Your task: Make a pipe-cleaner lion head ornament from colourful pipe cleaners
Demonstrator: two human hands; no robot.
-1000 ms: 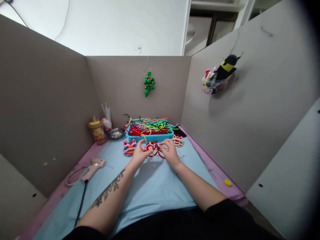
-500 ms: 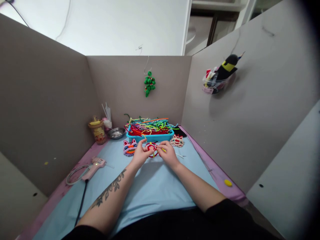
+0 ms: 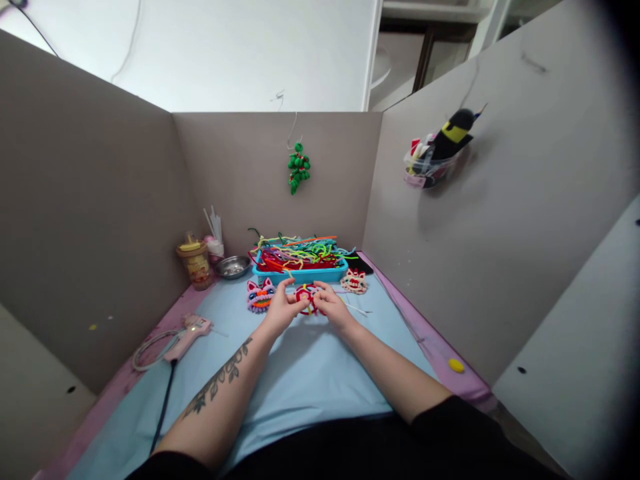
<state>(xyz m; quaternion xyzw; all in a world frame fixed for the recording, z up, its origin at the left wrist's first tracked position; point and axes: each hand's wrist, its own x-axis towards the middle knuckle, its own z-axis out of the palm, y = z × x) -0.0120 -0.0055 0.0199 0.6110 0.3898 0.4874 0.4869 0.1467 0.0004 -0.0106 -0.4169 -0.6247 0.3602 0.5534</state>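
Observation:
A round red craft piece point(image 3: 307, 293) with yellow and white parts is held up between both hands above the blue cloth point(image 3: 320, 373). My left hand point(image 3: 283, 308) grips its left side, thumb on its face. On its right side my right hand point(image 3: 333, 305) is closed, thumb and fingers pinching its edge. Just left of my left hand lies a purple and orange animal-face piece point(image 3: 259, 295). A cream and red animal-face piece point(image 3: 354, 281) sits beyond my right hand. Behind them stands a blue tray point(image 3: 300, 274) heaped with coloured fuzzy stems.
A pink glue gun point(image 3: 187, 339) with its cord lies at the left. A lidded cup point(image 3: 195, 263) and a metal bowl point(image 3: 233, 267) stand at the back left. A yellow disc point(image 3: 456, 365) lies at the right edge. Grey panels enclose three sides.
My right hand has shifted slightly and closed in on the red piece's right side. The yellow stem at its fingers now shows less. My left hand stays nearly in place.

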